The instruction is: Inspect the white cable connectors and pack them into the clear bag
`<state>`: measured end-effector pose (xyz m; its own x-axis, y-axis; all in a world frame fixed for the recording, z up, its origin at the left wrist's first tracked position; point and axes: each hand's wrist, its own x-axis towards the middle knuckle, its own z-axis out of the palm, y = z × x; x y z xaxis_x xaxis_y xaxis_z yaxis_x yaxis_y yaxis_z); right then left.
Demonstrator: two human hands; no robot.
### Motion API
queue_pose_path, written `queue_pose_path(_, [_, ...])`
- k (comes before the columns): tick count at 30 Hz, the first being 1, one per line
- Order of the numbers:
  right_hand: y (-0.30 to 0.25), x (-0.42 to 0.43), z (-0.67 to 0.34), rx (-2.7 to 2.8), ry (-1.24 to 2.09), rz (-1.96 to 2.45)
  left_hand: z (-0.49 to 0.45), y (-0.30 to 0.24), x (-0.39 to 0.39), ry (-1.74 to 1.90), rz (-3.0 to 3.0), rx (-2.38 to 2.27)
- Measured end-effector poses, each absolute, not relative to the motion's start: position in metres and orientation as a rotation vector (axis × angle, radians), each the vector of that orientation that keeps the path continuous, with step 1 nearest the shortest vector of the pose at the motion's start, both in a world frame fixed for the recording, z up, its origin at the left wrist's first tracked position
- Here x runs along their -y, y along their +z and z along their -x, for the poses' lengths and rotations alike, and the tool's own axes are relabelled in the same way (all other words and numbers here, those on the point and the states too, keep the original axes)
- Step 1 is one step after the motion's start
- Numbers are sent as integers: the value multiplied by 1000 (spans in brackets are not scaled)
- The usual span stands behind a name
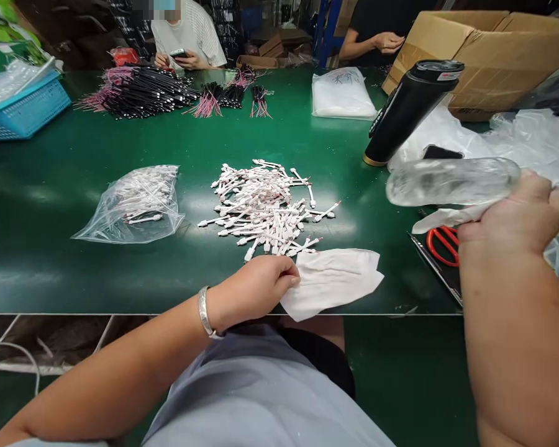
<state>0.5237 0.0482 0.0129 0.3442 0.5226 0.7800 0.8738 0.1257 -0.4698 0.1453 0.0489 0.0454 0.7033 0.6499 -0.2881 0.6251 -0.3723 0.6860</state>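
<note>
Two bare hands are working well apart at a green worktop (51,261), with a loose heap of white cable assemblies with pink wires (261,208) lying at 12 o'clock. At about 2 o'clock, the right hand (517,214) is clamping the gathered neck of a puffed clear plastic bag (451,181), which is sticking out sideways and appears to be held up clear of the worktop. A white strip is trailing from the same fist. At about 11 o'clock, the left hand (254,288), a metal bangle (205,310) on its wrist, is lying against the edge of a white cloth (330,282); whether its fingers (289,279) are gripping the cloth cannot be told. A filled clear bag of similar white assemblies (135,205) is lying at 10 o'clock, seemingly set aside from the heap to keep the two lots separate. Red-handled scissors (442,245) are resting at 2 o'clock beside a black vacuum flask (410,112), apparently placed within the right hand's reach. Bundles of black cables (144,93) are lying across the far side of the worktop, while a co-worker (186,37) is holding a phone there. At 1 o'clock, a cardboard box (489,62) is standing open, and at 11 o'clock a blue plastic basket (25,105) is sitting at the worktop's far corner.
</note>
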Motion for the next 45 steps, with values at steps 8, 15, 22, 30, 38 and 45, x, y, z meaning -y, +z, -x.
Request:
queue_pose_path(8, [48,-69,-458,1327,-763,1811,-144,24,-40,247,-2468,-996])
queue_pose_path(15, [70,-53,-434,1421,-836,1880,-124,5,-28,508,-2527,-952])
queue_pose_path(22, [33,21,-339,2263,-66,1403,-128,-3,-31,543,-2554,-903])
queue_pose_path(30, [-3,32,-323,2541,-162,1380,-130,-7,-34,535,-2608,-865])
queue_pose_path(38, [-2,26,-326,2519,-111,1375,-129,-8,-36,511,-2559,-830])
queue_pose_path(45, [-1,23,-334,2605,-153,1303,-129,-8,-35,513,-2563,-837])
